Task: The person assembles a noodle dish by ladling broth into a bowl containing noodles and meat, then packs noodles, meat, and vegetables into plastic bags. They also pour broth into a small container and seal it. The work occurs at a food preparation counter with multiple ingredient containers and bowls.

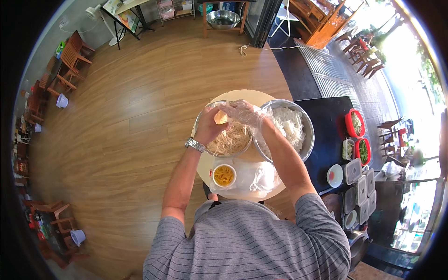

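Observation:
Over a metal bowl of thin pale noodles [227, 141], my bare left hand [209, 127], with a watch at the wrist, pinches a thin clear plastic bag [221, 117]. Reaching in from the right, my right hand [242, 111] wears a clear plastic glove and has its fingers at the same bag's top. What the bag holds is hard to tell. A second metal bowl [308, 140] with white noodles [288, 126] stands to the right, partly under my right forearm. Nearer me, a white cup of yellow rubber bands [224, 175] sits on flat clear plastic bags [246, 171].
The bowls stand on a round pale table [203, 168]. To its right a black table [325, 112] bears red containers of greens [363, 151], a white bowl [335, 176] and several lidded plastic boxes [362, 190]. Wooden chairs [71, 54] line the far left wall.

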`<action>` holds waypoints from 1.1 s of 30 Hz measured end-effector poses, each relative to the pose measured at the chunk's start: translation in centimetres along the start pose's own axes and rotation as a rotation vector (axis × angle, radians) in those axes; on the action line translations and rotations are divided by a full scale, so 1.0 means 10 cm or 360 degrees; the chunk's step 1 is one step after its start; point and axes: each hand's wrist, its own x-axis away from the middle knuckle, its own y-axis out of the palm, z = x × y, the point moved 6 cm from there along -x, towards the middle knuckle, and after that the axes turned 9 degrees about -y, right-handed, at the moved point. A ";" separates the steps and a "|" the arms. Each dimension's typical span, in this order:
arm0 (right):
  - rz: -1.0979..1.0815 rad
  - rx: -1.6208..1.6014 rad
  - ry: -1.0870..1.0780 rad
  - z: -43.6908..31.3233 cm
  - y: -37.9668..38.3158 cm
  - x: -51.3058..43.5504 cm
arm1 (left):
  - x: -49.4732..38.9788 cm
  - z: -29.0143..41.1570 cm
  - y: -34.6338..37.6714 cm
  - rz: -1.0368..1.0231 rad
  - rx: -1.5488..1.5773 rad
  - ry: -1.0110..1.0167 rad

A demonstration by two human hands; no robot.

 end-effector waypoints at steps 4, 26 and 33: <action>-0.0038 0.0206 0.0154 -0.16 0.04 -0.05 | -0.10 -0.04 0.04 0.0038 -0.0234 -0.0010; 0.0812 -0.0540 -0.0151 -0.22 -0.19 0.33 | -0.31 -0.48 0.10 0.0316 -0.0688 -0.0050; 0.1151 -0.1614 -0.0542 0.13 -0.37 0.31 | -0.33 -0.54 -0.08 0.0247 -0.0830 -0.0248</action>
